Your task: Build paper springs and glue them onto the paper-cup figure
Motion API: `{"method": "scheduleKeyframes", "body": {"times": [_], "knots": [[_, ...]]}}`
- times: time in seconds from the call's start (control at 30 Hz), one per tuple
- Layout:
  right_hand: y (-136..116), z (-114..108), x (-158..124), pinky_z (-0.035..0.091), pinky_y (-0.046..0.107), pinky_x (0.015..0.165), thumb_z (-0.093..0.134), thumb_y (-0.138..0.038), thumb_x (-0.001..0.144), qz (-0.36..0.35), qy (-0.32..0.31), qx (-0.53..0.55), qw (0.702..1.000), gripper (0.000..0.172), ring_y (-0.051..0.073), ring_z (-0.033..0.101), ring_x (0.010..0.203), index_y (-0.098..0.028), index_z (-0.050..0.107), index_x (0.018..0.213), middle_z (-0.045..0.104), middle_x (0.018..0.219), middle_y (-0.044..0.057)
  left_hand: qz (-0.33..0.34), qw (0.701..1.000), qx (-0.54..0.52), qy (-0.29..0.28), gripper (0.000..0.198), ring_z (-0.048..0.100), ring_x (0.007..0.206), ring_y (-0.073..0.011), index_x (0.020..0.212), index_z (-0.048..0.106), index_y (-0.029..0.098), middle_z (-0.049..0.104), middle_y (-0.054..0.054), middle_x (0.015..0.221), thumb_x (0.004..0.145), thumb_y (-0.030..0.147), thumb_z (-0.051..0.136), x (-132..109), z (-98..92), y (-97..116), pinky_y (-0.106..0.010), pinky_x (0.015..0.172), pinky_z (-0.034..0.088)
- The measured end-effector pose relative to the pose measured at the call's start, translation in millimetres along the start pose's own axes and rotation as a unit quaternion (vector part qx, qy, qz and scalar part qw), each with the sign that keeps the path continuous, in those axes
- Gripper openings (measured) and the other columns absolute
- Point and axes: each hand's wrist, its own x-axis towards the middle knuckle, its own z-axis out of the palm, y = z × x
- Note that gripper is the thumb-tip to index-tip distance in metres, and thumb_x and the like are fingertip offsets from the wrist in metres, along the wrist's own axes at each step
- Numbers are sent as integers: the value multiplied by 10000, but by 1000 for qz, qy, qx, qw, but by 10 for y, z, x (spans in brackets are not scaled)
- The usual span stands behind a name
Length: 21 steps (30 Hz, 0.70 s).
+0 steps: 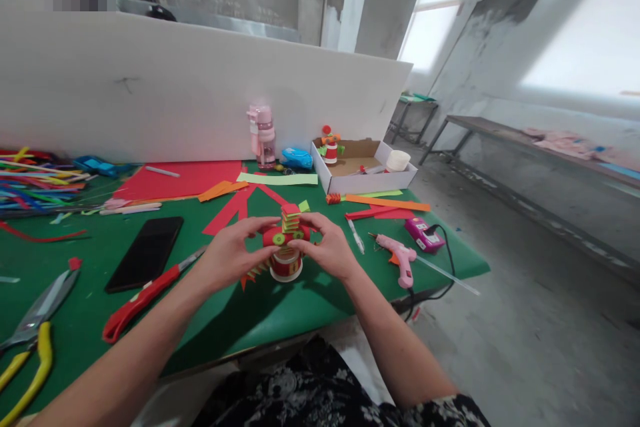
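Between my hands a paper-cup figure (pixel 287 267) stands on the green table near its front edge. Its body is a red-banded white cup, topped by a red rolled-paper head with round green eyes and a folded red-and-green strip. My left hand (pixel 240 250) grips the head from the left, thumb in front and fingers behind. From the right, my right hand (pixel 327 243) holds the same head, its thumb close to the eye. Folded orange paper pieces stick out low on the left. The fingertips behind the head are partly hidden.
A pink glue gun (pixel 400 257) with its cord lies right, beside a purple box (pixel 424 235). Left are a black phone (pixel 145 253), red-handled scissors (pixel 145 297) and yellow-handled shears (pixel 37 340). Behind stand a pink bottle (pixel 263 137) and a cardboard tray (pixel 363 183) with a similar figure (pixel 331 148).
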Motion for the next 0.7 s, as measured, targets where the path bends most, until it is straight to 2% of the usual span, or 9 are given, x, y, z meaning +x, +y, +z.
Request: {"method": "scheduleKeyframes", "body": {"times": [0.27,0.47,0.63,0.7], "knots": [[21,-10,15,502,361,934,756,-369,761,15,-5,25,1000,404,231,633,1023,-168,665,1100,682,1060,81,-7,1000,-9,-7,699,660,976,-255,1269,596,241,701,-74,1183,716,665,649,31,-43,19,-427,888,541],[-6,-15,37,493,337,921,654,-307,855,-18,-18,3,1000,308,210,643,1014,-190,660,1139,685,1132,81,-10,1000,-9,5,579,666,903,-243,1140,678,235,730,-71,1067,753,660,617,12,-25,27,-406,865,548],[-83,85,110,500,327,872,677,-294,839,-40,-32,-52,997,255,205,640,952,-203,677,1077,701,1029,68,-30,999,-26,19,602,668,895,-249,1132,675,230,730,-72,1086,716,664,654,-44,-31,-15,-403,842,561],[-116,110,133,498,326,884,686,-287,828,-46,-36,-44,997,266,204,642,970,-202,672,1080,701,1053,68,-32,999,-25,24,562,670,891,-249,1090,690,225,737,-70,1048,730,654,647,-64,-39,-25,-396,841,560]]}}
